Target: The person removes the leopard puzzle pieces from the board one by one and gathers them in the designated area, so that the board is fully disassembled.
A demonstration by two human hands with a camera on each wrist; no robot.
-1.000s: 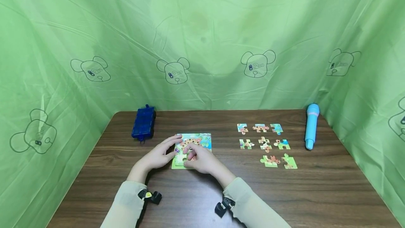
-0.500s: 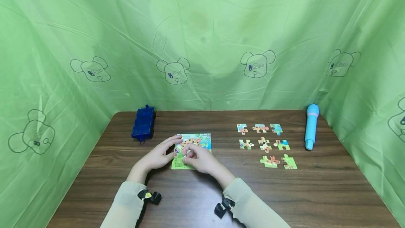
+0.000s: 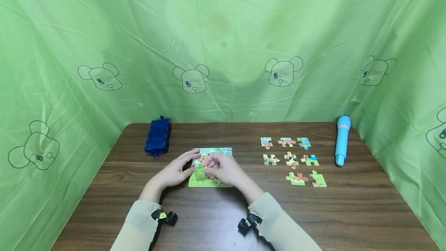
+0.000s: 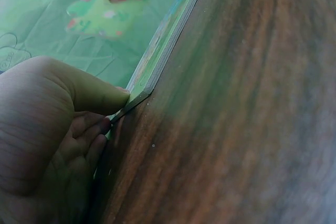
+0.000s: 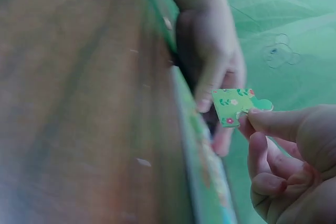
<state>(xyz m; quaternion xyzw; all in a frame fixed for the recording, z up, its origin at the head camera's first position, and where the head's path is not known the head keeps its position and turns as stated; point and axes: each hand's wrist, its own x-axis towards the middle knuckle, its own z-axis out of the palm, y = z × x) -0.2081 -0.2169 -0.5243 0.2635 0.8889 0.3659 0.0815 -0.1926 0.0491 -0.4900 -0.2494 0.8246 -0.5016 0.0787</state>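
On the table, in the head view, lies a flat puzzle board (image 3: 220, 151) with a cartoon animal picture. My left hand (image 3: 175, 169) rests along its left side with fingers stretched out; in the left wrist view, the thumb (image 4: 102, 92) touches the board's edge near a corner. Just over the board, my right hand (image 3: 227, 170) pinches a green jigsaw piece (image 5: 231, 104) between thumb and forefinger. Small flowers and leaves are printed on the piece, and one rounded tab sticks out. From the left wrist, that piece appears raised above the board.
Several loose jigsaw pieces (image 3: 271, 160) lie in spaced rows right of the board. A blue plastic case (image 3: 158, 137) stands at the back left, a light-blue microphone-shaped object (image 3: 342, 140) at the back right. Green cloth (image 3: 226, 100) surrounds the table's back and sides.
My right hand has lifted the green jigsaw piece off the lower left of the board and shifted slightly right. The left hand has stayed on the board's side.
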